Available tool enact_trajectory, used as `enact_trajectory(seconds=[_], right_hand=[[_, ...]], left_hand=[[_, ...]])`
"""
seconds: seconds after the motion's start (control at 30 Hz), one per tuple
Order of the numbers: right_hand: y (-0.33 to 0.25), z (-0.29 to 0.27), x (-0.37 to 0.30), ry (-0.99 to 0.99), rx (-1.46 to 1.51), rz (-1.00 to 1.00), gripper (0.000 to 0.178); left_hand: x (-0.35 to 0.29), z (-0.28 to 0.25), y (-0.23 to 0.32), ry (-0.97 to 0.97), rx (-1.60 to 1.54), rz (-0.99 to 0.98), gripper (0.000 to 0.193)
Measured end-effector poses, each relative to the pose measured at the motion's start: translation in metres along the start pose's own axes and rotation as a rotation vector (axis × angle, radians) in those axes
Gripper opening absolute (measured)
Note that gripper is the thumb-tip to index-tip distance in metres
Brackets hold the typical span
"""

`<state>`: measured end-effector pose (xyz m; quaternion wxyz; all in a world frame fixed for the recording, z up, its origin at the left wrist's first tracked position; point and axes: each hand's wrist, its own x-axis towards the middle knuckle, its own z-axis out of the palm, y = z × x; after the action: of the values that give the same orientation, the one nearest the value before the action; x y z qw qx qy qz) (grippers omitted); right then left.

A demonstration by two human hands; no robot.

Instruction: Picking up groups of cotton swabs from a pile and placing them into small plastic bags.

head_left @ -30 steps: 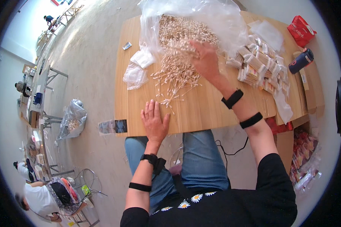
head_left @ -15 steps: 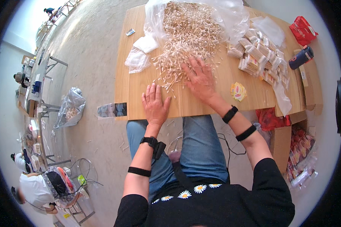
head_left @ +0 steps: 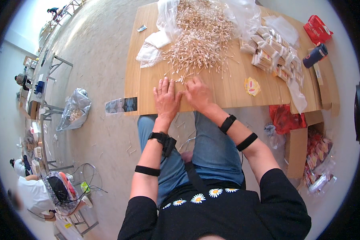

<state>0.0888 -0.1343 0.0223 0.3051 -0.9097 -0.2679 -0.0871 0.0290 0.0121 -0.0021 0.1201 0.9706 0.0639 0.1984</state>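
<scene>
A big pile of cotton swabs [head_left: 206, 40] spreads over the wooden table [head_left: 232, 94], with loose ones straggling toward me. My left hand [head_left: 167, 99] lies flat near the front edge, fingers stretched out and holding nothing, just short of the stray swabs. Beside it my right hand [head_left: 199, 94] rests with its fingers bent together at the near fringe of the pile. Whether swabs are inside those fingers is hidden. The thumbs of both hands meet or nearly meet.
Clear plastic sheeting [head_left: 242, 18] flanks the pile. Packed swab bags [head_left: 282, 56] are heaped at the right, near yellow cards [head_left: 252, 86], a dark bottle [head_left: 315, 55] and a red bag [head_left: 318, 30]. Folded plastic bags [head_left: 151, 50] lie left. Co-workers sit along the far left.
My right hand has drawn back from the pile toward the front edge and closed in beside my left hand. The left hand stays flat. The view has shifted slightly.
</scene>
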Motion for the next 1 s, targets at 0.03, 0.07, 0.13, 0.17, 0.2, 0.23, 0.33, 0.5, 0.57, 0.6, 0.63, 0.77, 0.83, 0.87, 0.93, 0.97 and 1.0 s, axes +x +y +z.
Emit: enact_trajectory(seconds=[0.03, 0.07, 0.13, 0.17, 0.2, 0.23, 0.33, 0.5, 0.57, 0.6, 0.63, 0.77, 0.83, 0.87, 0.93, 0.97, 1.0], right_hand=[[0.007, 0.002, 0.000, -0.001, -0.003, 0.005, 0.017], [0.019, 0.002, 0.004, -0.051, 0.016, 0.084, 0.015], [0.030, 0.000, 0.014, -0.103, 0.041, 0.155, 0.014], [0.033, -0.001, 0.018, -0.110, -0.004, 0.159, 0.014], [0.032, -0.003, 0.021, -0.117, -0.050, 0.159, 0.014], [0.028, -0.003, 0.021, -0.118, -0.049, 0.154, 0.014], [0.009, 0.000, 0.017, -0.084, -0.005, 0.144, 0.013], [0.007, 0.011, 0.029, -0.052, -0.034, 0.163, 0.012], [0.006, 0.011, 0.032, -0.022, -0.057, 0.155, 0.011], [0.003, 0.010, 0.033, 0.005, -0.081, 0.142, 0.010], [-0.001, 0.010, 0.030, 0.004, -0.082, 0.142, 0.010], [-0.019, 0.011, 0.004, -0.112, -0.007, -0.063, 0.008], [-0.019, 0.011, -0.002, -0.095, 0.022, -0.085, 0.008], [-0.016, 0.011, -0.005, -0.132, 0.028, -0.085, 0.009], [-0.017, 0.006, -0.003, -0.169, 0.034, -0.085, 0.011], [-0.016, 0.004, 0.004, -0.141, 0.018, 0.063, 0.012], [-0.015, 0.000, 0.011, -0.109, 0.001, 0.212, 0.012]], left_hand=[[0.000, -0.006, 0.001, -0.083, 0.068, -0.002, 0.059], [0.000, -0.013, 0.002, -0.165, 0.136, -0.004, 0.059], [-0.005, -0.028, -0.001, -0.222, 0.135, -0.031, 0.059], [-0.010, -0.034, -0.002, -0.279, 0.132, -0.055, 0.058], [-0.015, -0.037, -0.004, -0.276, 0.134, -0.059, 0.058], [-0.022, -0.041, -0.006, -0.291, 0.113, -0.075, 0.060], [-0.037, -0.046, -0.011, -0.307, 0.091, -0.097, 0.063], [-0.043, -0.048, -0.004, -0.332, 0.082, -0.083, 0.068], [-0.046, -0.050, -0.001, -0.351, 0.054, -0.042, 0.073], [-0.049, -0.050, 0.000, -0.351, 0.054, -0.043, 0.073], [-0.051, -0.050, 0.001, -0.343, 0.038, -0.017, 0.076], [-0.056, -0.045, 0.002, -0.288, -0.012, 0.036, 0.086], [-0.056, -0.044, 0.005, -0.296, -0.014, 0.044, 0.087], [-0.057, -0.045, 0.006, -0.303, -0.017, 0.052, 0.089], [-0.058, -0.046, 0.006, -0.302, -0.029, 0.048, 0.090], [-0.058, -0.047, 0.006, -0.300, -0.040, 0.043, 0.092], [-0.059, -0.046, 0.006, -0.298, -0.038, 0.044, 0.092]])
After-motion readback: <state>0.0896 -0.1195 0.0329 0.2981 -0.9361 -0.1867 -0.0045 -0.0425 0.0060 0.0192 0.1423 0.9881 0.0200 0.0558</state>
